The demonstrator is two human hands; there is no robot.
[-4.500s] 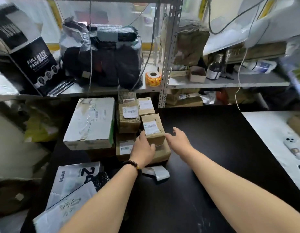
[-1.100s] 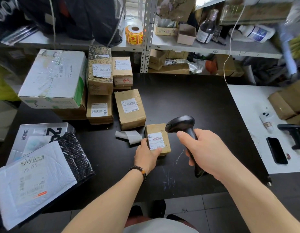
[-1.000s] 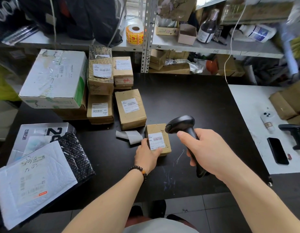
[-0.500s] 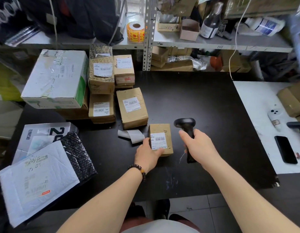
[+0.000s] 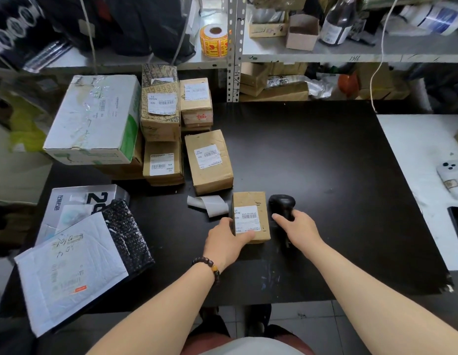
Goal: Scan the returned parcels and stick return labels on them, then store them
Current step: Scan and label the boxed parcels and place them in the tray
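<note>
Left hand (image 5: 226,243) grips the small parcel (image 5: 251,201) at the front of the black table (image 5: 325,162), right hand (image 5: 299,230) wrapped round the scanner (image 5: 281,202) just beside it. Scanning step, I'd say; next it needs a return label, maybe off that sticker roll (image 5: 214,41) on the shelf (image 5: 325,56).

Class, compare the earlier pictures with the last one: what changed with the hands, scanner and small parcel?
The right hand lowered the scanner from aiming at the label down beside the small parcel, still gripping it. The left hand still holds the parcel on the table; the stacked boxes stayed put.
</note>
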